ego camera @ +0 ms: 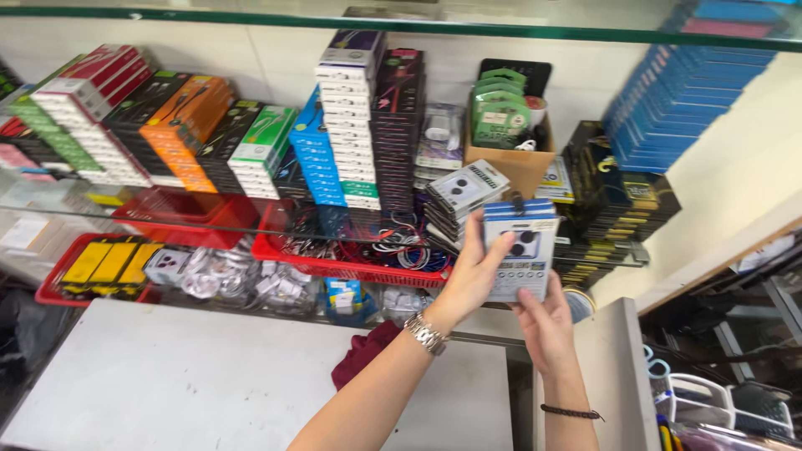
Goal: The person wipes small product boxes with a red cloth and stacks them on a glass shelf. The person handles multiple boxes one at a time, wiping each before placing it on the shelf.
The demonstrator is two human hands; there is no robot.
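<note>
Holding boxes at the glass shelf

We grip a stack of blue-white boxes [520, 250] with both hands: left hand [472, 276] clasping its side, right hand [545, 321] beneath. Grey box stack [461, 196] sits just beside, red basket [351, 269] of cables left, cardboard carton [518, 163] behind.

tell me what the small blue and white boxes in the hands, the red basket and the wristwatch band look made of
Small blue and white boxes, held by the left hand and right hand: probably printed card, with flat faces and sharp edges. Red mesh basket: likely moulded plastic, with an even glossy colour and a thick rim. Silver wristwatch band: seemingly metal, with shiny separate links.
</note>
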